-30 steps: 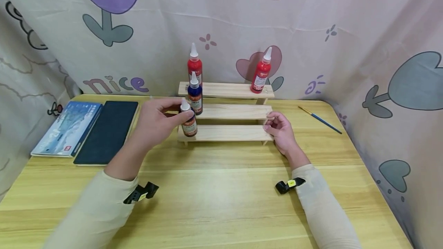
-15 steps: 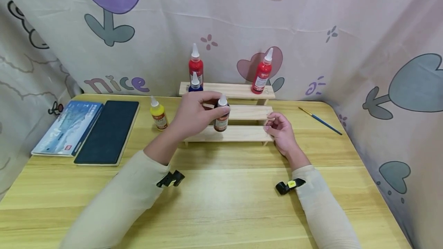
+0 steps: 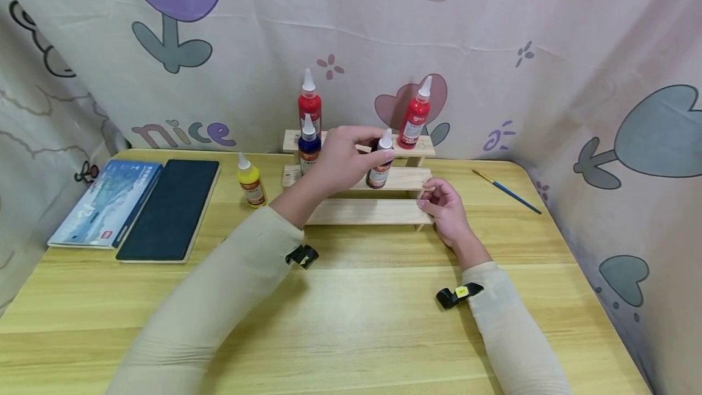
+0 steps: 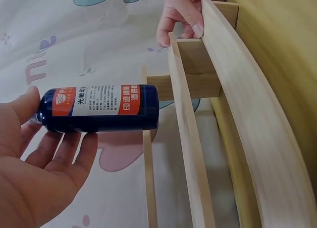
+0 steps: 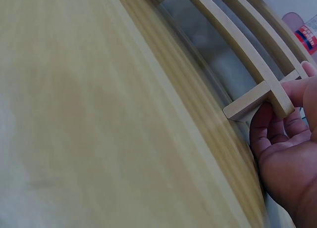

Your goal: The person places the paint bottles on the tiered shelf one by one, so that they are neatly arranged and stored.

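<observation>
Held bottle reads clearly only from left wrist.

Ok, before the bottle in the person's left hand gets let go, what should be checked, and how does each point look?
1. Held bottle gripped: ok, the left hand pinches it near its top.
2. Rack steadied: ok, the right hand holds its right end.
3. Held bottle's base touching the middle shelf: cannot tell.
4. Other blue bottle upright: ok.
5. Yellow bottle out of the way: ok, it stands on the table.
</observation>
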Demonstrator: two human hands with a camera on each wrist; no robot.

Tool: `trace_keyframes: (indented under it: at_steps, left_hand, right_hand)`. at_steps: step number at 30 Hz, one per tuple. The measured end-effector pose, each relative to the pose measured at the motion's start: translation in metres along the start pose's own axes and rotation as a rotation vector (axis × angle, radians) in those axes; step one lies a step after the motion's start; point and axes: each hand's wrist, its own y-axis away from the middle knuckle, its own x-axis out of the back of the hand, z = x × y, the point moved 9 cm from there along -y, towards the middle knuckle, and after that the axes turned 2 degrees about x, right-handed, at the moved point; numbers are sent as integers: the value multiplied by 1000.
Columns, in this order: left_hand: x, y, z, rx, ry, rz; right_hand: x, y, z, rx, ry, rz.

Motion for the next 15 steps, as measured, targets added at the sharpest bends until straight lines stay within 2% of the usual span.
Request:
trace_keyframes:
  at_steps: [2,5,11,15]
  left_hand:
    - [-4,-6,1,-33,-15,-3]
    - [-10,-16,-1,-44,-23,-13]
    - [-25,-31,-6,-5,-17,-54]
    - [-38,-41,-10,39,27,-89]
  right_hand:
    - [0,0,0,3,-2,3]
    - [-1,0,-1,6,-4,4]
    - [-3,-1,-3,19,-18,-5]
    - [-3,-1,-4,24,-24,-1]
